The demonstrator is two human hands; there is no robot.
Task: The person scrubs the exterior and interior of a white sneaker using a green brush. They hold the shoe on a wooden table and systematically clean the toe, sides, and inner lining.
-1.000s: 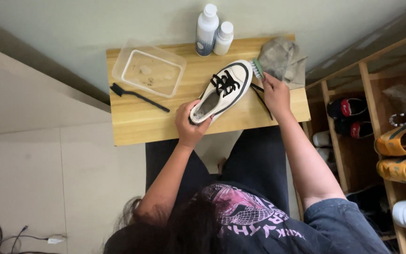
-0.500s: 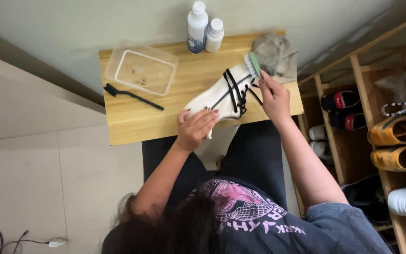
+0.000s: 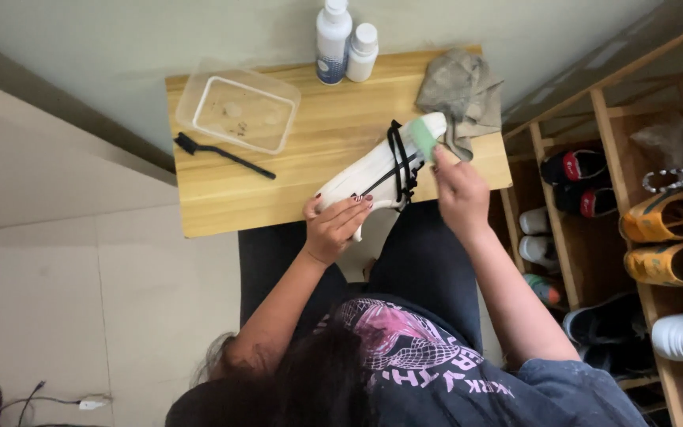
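Note:
A white sneaker (image 3: 369, 172) with black laces lies tilted on its side at the front edge of a wooden table (image 3: 278, 194). My left hand (image 3: 333, 229) grips its heel end. My right hand (image 3: 460, 194) holds a small green brush (image 3: 423, 140) pressed against the sneaker's toe end. Both hands sit over the table's near edge, above my lap.
On the table are a clear plastic tub (image 3: 239, 111), a thin black brush (image 3: 223, 155), two white bottles (image 3: 333, 39) and a grey cloth (image 3: 464, 95). To the right stands a wooden shoe rack (image 3: 606, 142) holding several shoes. Cables lie on the floor at lower left.
The sneaker has been rolled from laces-up onto its side and pulled nearer the table's front edge. My right hand has kept the green brush at the toe end.

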